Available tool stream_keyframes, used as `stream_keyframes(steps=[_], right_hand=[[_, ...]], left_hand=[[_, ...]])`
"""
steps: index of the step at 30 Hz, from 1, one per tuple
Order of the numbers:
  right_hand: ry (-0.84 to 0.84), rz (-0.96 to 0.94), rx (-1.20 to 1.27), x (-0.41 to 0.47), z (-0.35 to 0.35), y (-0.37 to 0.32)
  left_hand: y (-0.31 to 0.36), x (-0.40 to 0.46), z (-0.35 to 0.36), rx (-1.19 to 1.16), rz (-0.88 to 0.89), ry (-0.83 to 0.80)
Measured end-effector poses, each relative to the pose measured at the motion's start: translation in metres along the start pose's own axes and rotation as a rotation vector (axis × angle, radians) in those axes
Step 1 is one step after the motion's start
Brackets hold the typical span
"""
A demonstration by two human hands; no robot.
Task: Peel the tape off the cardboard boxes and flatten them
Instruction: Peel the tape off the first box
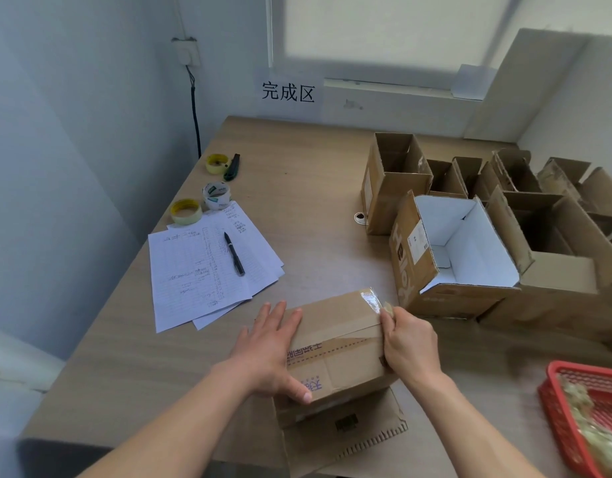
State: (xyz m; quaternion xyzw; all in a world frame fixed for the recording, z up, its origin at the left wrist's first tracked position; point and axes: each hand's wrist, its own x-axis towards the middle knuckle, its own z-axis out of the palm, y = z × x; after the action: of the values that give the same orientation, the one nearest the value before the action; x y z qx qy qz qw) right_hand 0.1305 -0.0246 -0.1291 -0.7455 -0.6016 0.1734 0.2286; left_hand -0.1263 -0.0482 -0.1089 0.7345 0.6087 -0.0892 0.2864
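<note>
Two hands work on a closed brown cardboard box at the near edge of the tan wooden table.

The box's long axis runs from near-left to far-right. The left hand lies flat on its left end, fingers straight, thumb on the near face. The right hand pinches the clear tape strip at the box's right edge, fingers curled round it. The box rests on a flattened brown cardboard sheet. Opened brown boxes stand far right, and a red plastic basket sits near right.

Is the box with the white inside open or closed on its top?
Open. The white-lined box has its flaps raised, and its bare white floor and walls show; nothing visible lies inside.
</note>
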Motion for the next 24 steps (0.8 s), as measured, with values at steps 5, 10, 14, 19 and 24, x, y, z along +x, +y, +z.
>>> stream_keyframes(steps=[5,10,14,19,24], right_hand=[[0.201,0.214,0.335,-0.001,0.008,0.011],[0.298,0.549,0.749,-0.002,0.023,0.018],[0.262,0.721,1.028,0.001,0.024,0.019],[0.113,0.703,1.155,0.001,0.01,0.019],[-0.104,0.486,0.86,-0.016,-0.007,0.022]], left_hand=[[-0.002,-0.001,-0.001,-0.005,0.014,-0.002],[-0.005,-0.002,-0.001,0.002,0.025,-0.001],[-0.007,0.0,-0.003,0.0,0.033,-0.006],[-0.008,0.001,-0.004,-0.015,0.039,-0.012],[-0.01,0.004,-0.007,-0.017,0.045,-0.023]])
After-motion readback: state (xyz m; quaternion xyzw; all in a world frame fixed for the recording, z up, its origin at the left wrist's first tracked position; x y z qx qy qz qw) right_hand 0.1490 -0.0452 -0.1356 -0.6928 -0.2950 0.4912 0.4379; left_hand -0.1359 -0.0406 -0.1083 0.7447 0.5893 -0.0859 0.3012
